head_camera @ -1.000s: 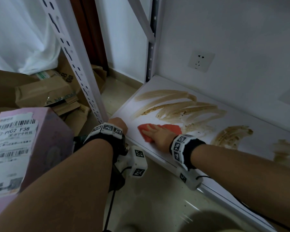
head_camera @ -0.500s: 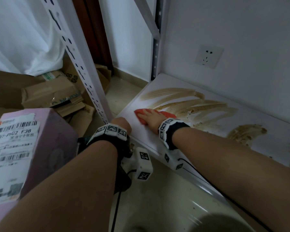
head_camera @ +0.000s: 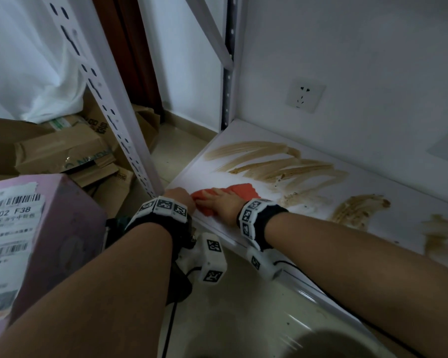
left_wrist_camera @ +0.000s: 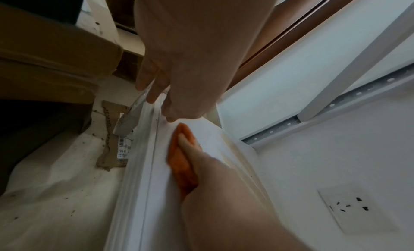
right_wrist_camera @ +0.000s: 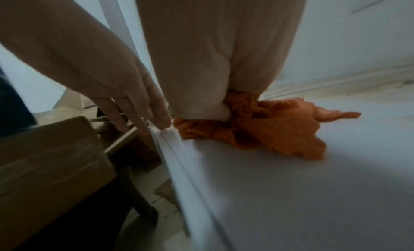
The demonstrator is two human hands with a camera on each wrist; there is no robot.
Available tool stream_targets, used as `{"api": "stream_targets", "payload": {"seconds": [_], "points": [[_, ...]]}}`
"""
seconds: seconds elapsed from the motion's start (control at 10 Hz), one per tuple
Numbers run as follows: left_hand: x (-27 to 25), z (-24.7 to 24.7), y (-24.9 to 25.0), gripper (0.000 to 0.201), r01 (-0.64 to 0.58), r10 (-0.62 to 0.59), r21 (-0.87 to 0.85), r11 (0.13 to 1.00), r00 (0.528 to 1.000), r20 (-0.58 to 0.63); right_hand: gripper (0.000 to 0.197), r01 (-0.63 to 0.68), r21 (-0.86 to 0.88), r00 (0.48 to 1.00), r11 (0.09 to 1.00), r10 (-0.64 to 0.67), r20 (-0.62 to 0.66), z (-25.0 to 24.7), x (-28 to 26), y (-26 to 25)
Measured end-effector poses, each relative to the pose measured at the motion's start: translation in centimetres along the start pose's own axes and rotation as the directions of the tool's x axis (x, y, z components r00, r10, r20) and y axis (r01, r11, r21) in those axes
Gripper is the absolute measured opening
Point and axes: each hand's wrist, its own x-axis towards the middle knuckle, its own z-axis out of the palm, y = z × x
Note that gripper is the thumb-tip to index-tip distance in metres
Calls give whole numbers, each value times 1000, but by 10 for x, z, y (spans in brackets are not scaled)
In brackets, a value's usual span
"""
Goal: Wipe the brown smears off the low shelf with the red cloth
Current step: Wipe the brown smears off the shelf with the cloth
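Head view: the red cloth (head_camera: 239,193) lies flat near the front left corner of the low shelf (head_camera: 329,210), close to its front edge. The right hand (head_camera: 224,204) presses down on it, fingers laid flat and pointing left. Brown smears (head_camera: 277,167) streak the board behind and to the right, up to the back wall, with bare white board between cloth and streaks. The left hand (head_camera: 179,200) sits at the corner by the perforated upright (head_camera: 109,104); its fingers are hidden here.

Left wrist view: the left hand's fingers (left_wrist_camera: 154,84) hang straight and close together, their tips touching the shelf's front lip (left_wrist_camera: 143,148).

Right wrist view: the cloth bunches under the right palm (right_wrist_camera: 215,74), just beside the lip; the fingertips are hidden. Cardboard boxes (right_wrist_camera: 49,157) crowd the floor beside the shelf.
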Motion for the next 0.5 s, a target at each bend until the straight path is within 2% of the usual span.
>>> {"api": "stream_targets", "payload": {"seconds": [0.1,0.2,0.3,0.4,0.5], "points": [[-1,-1,-5,37,-11,11,17,1000,1000,11,64,-37,-17,999,999,37,-19,-3,26,12],[4,-5,-5,37,-13,10,88,996,999,34,71,-171,-18,983,985,172,62,-10,20,31],[9,-3,-3,35,-21,19,92,996,1000,23,78,-244,-28,964,969,246,102,-9,4,45],[10,-1,0,36,-39,30,147,988,998,63,73,-243,-25,961,970,244,133,-1,-16,46],[12,0,2,37,-36,22,186,982,997,76,63,-153,2,982,988,152,112,5,-25,31]]}}
